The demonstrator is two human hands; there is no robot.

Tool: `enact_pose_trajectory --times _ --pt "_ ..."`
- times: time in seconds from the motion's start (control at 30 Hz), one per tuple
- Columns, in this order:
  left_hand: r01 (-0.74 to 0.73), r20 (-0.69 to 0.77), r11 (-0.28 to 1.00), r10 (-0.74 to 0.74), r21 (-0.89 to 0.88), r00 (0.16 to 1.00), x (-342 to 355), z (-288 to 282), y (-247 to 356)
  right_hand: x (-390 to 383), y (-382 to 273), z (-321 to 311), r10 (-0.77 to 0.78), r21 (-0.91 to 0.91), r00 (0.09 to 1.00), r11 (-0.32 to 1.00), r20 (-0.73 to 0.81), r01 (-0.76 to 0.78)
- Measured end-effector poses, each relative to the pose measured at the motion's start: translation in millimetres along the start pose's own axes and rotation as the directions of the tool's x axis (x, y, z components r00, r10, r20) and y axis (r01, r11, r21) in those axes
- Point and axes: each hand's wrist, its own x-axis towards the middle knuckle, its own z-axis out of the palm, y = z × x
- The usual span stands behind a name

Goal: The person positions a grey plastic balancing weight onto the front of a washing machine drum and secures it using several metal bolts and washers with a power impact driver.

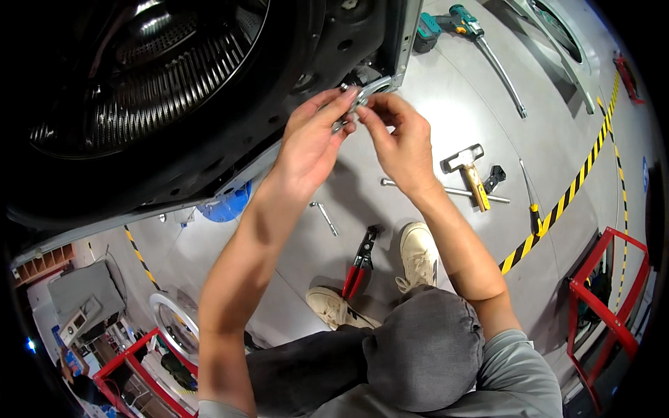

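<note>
Both hands meet in front of the lower corner of a washing machine with a dark front and a ribbed metal drum (174, 83). My left hand (306, 143) is closed, its thumb and fingers around small shiny metal pieces whose kind I cannot make out. My right hand (404, 143) pinches at a small metal part (359, 103) beside the left fingertips; the fingers hide most of it. Just behind the fingertips, a bent silver metal bracket (377, 86) sits at the machine's corner.
On the grey floor lie a teal cordless driver (468, 22) with a long shaft, a hammer (476, 184) across a metal bar, a screwdriver (535, 214), red-handled pliers (357, 266) by my shoes and a small socket wrench (324, 219). Red frames (606, 310) stand at both sides.
</note>
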Motion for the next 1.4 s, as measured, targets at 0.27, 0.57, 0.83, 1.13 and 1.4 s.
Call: enact_pose_trajectory --times 0.27,0.57,0.83,1.13,1.4 --pt "-0.077 0.039 0.954 0.092 -0.288 0.995 48 52 16 62 -21 -17 -0.081 -0.008 0.991 0.997 -0.11 0.081" --pt "-0.172 -0.094 0.93 0.149 -0.326 0.984 49 63 26 91 -25 -8 -0.001 -0.028 0.993 1.0 -0.121 -0.002" --pt "-0.295 -0.12 0.944 0.278 -0.147 0.953 41 69 18 96 -20 -2 0.01 -0.041 0.987 0.999 -0.158 -0.017" --pt "-0.235 -0.199 0.97 0.241 0.056 0.95 14 55 0 100 -14 -1 -0.123 -0.185 0.973 0.979 -0.197 0.086" --pt "-0.001 -0.172 0.982 0.034 0.191 0.984 -47 -11 -19 99 -12 8 -0.35 -0.431 0.909 0.873 -0.228 0.228"
